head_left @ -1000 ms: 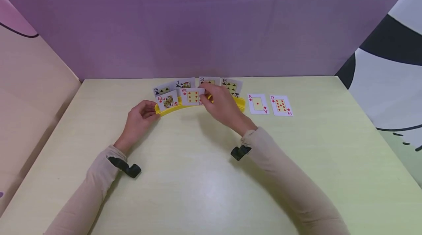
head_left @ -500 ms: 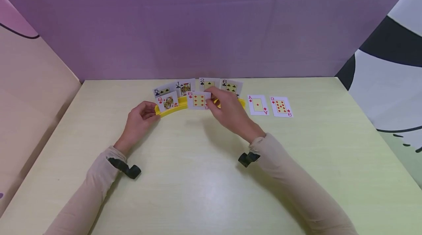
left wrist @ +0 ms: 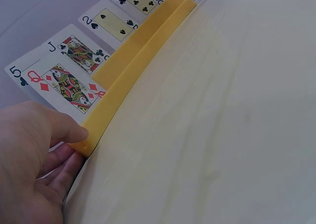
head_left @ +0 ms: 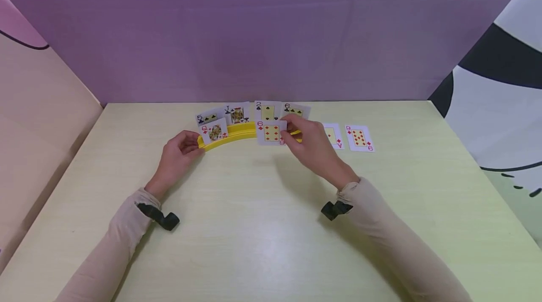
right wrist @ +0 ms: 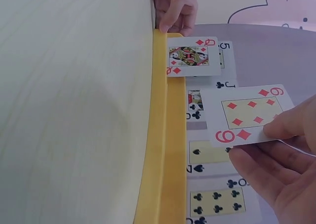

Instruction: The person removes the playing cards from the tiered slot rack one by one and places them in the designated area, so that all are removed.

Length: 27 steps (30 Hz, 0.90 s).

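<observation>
The counter (head_left: 254,226) fills the lower frame of the head view. Left of centre, the left hand (head_left: 178,156) has its grip clamped on the left end of the yellow holder (head_left: 237,133). At centre, the right hand (head_left: 315,149) pinches the right edge of the six of diamonds (head_left: 267,133), thumb on the face; the right wrist view shows this card apart from the holder. The card should handle as light, thin, flexible and slightly slippery: hold by a side edge, keep the lower edge free, and press gently to avoid creasing. The queen (head_left: 214,130) stands in the holder's front, left of centre. Right of centre lie the ace (head_left: 334,133), partly hidden, and another diamond card (head_left: 360,138). Behind, upper centre, four black cards (head_left: 267,110) stand before the purple wall (head_left: 271,34).
</observation>
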Each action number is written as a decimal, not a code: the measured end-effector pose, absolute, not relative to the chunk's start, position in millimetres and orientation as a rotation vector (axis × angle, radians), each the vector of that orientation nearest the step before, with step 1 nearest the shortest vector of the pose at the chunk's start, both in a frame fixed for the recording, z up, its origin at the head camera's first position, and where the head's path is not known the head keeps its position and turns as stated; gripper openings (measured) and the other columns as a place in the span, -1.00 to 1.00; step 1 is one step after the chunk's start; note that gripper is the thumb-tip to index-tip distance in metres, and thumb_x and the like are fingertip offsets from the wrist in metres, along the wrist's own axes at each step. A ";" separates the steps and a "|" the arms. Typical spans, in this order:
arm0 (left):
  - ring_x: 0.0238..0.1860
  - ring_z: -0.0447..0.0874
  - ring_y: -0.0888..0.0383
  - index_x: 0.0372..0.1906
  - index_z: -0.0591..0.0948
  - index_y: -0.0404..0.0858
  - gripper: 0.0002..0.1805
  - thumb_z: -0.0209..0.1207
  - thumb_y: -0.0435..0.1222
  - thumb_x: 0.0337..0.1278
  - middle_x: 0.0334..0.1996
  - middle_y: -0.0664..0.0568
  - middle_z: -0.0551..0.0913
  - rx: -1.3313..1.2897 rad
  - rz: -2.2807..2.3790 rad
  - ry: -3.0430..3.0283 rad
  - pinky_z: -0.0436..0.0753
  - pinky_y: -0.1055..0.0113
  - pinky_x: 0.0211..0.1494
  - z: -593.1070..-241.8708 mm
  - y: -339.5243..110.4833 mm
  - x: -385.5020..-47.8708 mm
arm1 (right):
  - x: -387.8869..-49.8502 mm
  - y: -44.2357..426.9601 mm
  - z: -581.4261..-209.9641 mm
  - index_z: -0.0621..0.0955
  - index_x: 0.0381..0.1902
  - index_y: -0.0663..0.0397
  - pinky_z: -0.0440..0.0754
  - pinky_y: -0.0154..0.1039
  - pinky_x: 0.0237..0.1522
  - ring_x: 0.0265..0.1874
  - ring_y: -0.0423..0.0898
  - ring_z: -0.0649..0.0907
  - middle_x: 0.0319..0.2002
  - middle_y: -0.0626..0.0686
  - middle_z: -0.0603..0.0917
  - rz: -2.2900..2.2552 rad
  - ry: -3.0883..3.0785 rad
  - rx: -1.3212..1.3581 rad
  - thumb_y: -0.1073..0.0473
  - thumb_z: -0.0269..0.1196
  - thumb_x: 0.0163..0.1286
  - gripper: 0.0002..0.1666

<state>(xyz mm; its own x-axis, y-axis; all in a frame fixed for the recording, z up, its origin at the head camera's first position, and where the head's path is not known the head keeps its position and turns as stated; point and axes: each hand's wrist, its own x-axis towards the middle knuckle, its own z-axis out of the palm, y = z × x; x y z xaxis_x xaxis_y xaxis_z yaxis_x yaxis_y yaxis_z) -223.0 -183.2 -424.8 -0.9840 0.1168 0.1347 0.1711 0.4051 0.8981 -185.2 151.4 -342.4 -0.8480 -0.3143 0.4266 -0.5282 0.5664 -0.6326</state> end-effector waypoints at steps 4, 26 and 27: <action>0.04 0.57 -0.06 0.11 0.49 -0.48 -0.61 0.27 -0.51 0.20 0.02 -0.29 0.57 -0.273 -1.686 -2.582 0.60 0.61 0.04 -425.9 -182.9 -223.8 | -181.6 159.4 -340.0 0.58 0.03 0.26 0.77 -0.11 -0.16 -0.21 -0.05 0.72 -0.11 0.15 0.74 1.158 -2.524 0.691 0.36 0.24 0.39 -0.74; 0.02 0.57 -0.05 0.10 0.50 -0.46 -0.62 0.28 -0.52 0.19 0.02 -0.26 0.58 -0.285 -1.662 -2.582 0.60 0.63 0.02 -428.8 -184.2 -226.0 | -178.9 214.9 -318.2 0.62 -0.14 0.27 0.57 -0.59 -0.31 -0.35 -0.04 0.72 -0.31 0.12 0.75 1.019 -2.398 0.535 0.36 0.28 0.35 -0.86; 0.02 0.57 -0.05 0.10 0.50 -0.46 -0.62 0.28 -0.52 0.19 0.02 -0.27 0.58 -0.283 -1.659 -2.582 0.60 0.63 0.02 -428.5 -185.0 -225.8 | -179.9 216.7 -317.0 0.63 -0.13 0.27 0.57 -0.59 -0.31 -0.35 -0.03 0.72 -0.30 0.13 0.76 1.016 -2.395 0.531 0.36 0.28 0.36 -0.86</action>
<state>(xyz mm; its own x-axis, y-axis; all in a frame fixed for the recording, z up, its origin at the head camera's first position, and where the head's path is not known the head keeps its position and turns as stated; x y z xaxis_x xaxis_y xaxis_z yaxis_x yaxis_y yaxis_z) -225.8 -185.0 -428.5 -0.9814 0.1214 0.1486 0.1856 0.4042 0.8956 -179.9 216.7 -317.0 -0.8088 -0.1611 0.5655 -0.5186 0.6487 -0.5569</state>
